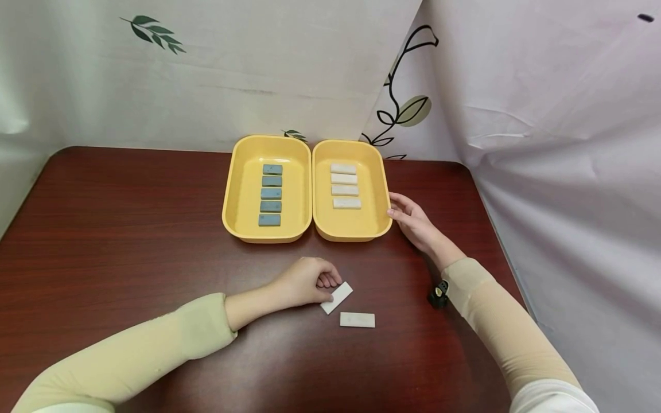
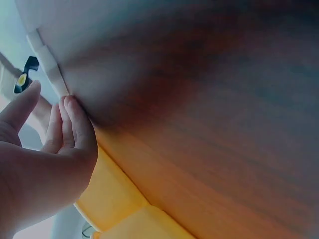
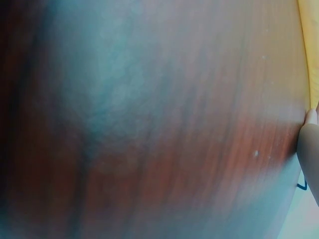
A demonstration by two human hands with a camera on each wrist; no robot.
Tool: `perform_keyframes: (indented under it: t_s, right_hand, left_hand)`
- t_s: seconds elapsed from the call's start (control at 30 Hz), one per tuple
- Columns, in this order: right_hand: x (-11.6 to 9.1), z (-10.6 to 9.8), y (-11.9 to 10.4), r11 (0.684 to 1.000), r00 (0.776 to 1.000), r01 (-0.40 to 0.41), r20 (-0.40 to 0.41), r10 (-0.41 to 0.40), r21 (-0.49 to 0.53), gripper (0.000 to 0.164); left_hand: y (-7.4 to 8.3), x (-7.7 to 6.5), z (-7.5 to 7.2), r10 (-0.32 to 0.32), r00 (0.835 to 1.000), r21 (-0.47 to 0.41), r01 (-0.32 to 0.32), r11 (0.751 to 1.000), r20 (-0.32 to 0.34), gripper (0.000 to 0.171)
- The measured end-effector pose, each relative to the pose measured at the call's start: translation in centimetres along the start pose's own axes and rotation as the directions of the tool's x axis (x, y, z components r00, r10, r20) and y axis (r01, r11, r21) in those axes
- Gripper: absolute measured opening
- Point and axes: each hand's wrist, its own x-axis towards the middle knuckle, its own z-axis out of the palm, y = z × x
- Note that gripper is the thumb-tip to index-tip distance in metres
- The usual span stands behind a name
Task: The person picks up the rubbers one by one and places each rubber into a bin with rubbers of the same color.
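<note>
In the head view my left hand (image 1: 306, 282) is low over the table at a tilted white tile (image 1: 341, 295). Its thumb tip overlaps the near end, and the fingertips come right to the far edge. The left wrist view shows a gap between thumb and fingers (image 2: 75, 127), with the tile lying flat beyond. Another white tile (image 1: 357, 320) lies just to the right and nearer. My right hand (image 1: 416, 225) touches the outer right rim of the right yellow tray (image 1: 352, 230), fingers and thumb extended. Several white tiles (image 1: 344, 179) lie in a column inside this tray.
Snug against it on the left stands another yellow tray (image 1: 236, 195), with several blue-grey tiles (image 1: 271, 194) in a column. Both trays are near the back edge of the dark red wooden table (image 1: 129, 241). Pale curtains (image 1: 232, 69) hang behind and to the right.
</note>
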Motion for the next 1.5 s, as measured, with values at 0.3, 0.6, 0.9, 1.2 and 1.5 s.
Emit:
perform_keyframes:
  t_s: [0.3, 0.6, 0.9, 1.2, 1.5]
  right_hand:
    - [0.0, 0.0, -0.1, 1.000, 1.000, 0.000, 0.006, 0.000, -0.002, 0.059]
    - [0.0, -0.1, -0.1, 1.000, 1.000, -0.005, 0.005, 0.005, -0.010, 0.059]
    - [-0.1, -0.1, -0.2, 1.000, 1.000, -0.005, 0.003, 0.005, -0.012, 0.059]
    - [0.0, -0.1, 0.0, 1.000, 1.000, 0.010, 0.016, -0.010, -0.004, 0.056]
    - [-0.1, -0.1, 0.0, 1.000, 1.000, -0.007, 0.013, 0.007, -0.011, 0.056]
  left_hand:
    - [-0.1, 0.0, 0.6, -0.002, 1.000, 0.069, 0.004, 0.998, -0.028, 0.028]
    - [0.1, -0.2, 1.0, 0.033, 0.998, 0.153, -0.025, 0.988, -0.047, 0.034]
    - [0.5, -0.2, 1.4, 0.019, 0.998, 0.213, -0.006, 0.977, -0.057, 0.037]
    - [0.9, -0.2, 1.3, 0.021, 0.999, 0.220, -0.011, 0.975, -0.043, 0.032]
    - [1.5, -0.3, 1.8, 0.000, 0.999, 0.198, 0.008, 0.980, -0.041, 0.031]
